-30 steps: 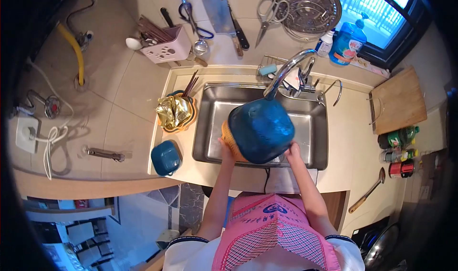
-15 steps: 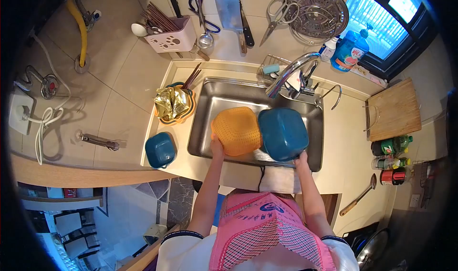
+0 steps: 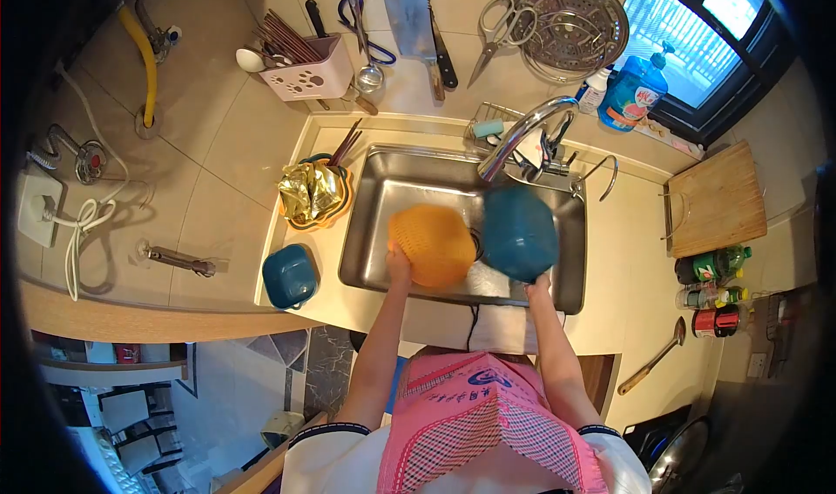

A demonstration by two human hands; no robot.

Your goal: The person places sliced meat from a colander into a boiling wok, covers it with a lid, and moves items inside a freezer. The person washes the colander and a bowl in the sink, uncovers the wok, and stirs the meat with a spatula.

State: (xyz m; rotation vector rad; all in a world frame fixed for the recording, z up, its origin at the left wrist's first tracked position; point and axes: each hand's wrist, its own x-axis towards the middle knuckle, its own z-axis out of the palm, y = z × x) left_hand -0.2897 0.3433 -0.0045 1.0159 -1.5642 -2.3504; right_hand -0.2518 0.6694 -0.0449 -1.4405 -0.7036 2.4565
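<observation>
Over the left part of the steel sink (image 3: 370, 189), my left hand (image 3: 398, 263) grips the lower left rim of an orange perforated basket (image 3: 432, 246), which is blurred. My right hand (image 3: 539, 287) grips the bottom rim of a dark blue basin (image 3: 520, 233) over the right part of the sink. Basket and basin are apart, with a narrow gap between them where the drain shows. Both have their undersides towards the camera. The curved faucet (image 3: 514, 137) stands behind the basin.
On the left counter are a small blue container (image 3: 290, 276) and a gold foil bundle (image 3: 311, 191) with chopsticks. A cutting board (image 3: 718, 200), bottles (image 3: 714, 266) and a ladle (image 3: 653, 355) are at the right. Blue soap (image 3: 633, 92) stands behind.
The blue basin was over the orange basket at first; the two have come apart side by side. Since the last frame the gap has widened a little, and the basin has tilted.
</observation>
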